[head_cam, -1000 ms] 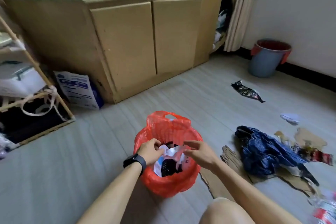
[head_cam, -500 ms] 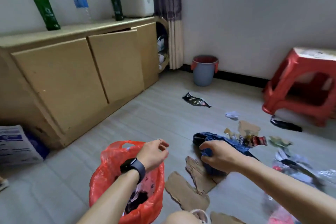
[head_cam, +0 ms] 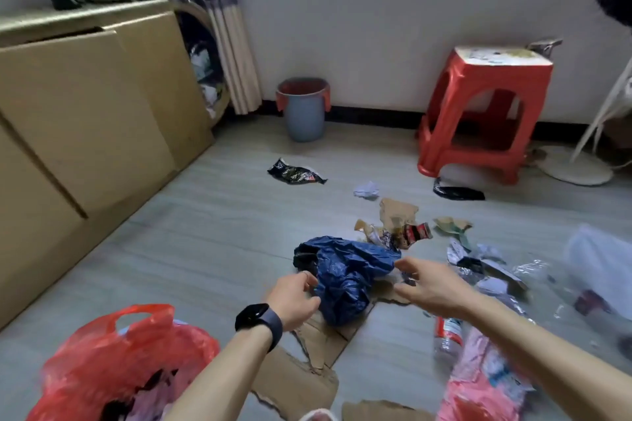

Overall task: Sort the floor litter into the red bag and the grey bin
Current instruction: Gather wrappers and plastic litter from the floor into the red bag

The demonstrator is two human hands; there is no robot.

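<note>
red bag (head_cam: 102, 359): near left on the floor; its mouth is open; dark and pale stuff is inside
cabinet (head_cam: 85, 106): left side; tan doors; it runs back to the far wall
left hand (head_cam: 293, 297): near, in the middle; a black watch (head_cam: 259, 321) is on the wrist; the fingers are curled right at the left edge of the blue bag; I cannot tell if the grip holds the bag or only touches it
cardboard (head_cam: 301, 379): torn brown bits flat on the floor; under the left arm and under the blue bag
blue bag (head_cam: 345, 270): crumpled on the floor; between the two hands
grey bin (head_cam: 304, 116): far, upright by the wall; red rim; well apart from the hands; between the curtain (head_cam: 222, 27) and the red stool
black wrapper (head_cam: 295, 175): flat on the floor; between the grey bin and the blue bag
right hand (head_cam: 432, 287): just right of the blue bag; fingers spread; the grip is wide and holds nothing
scraps (head_cam: 407, 232): small bits of litter; just past the blue bag
red stool (head_cam: 478, 120): far right, by the wall
pink bag (head_cam: 478, 383): near right on the floor; blurry
</note>
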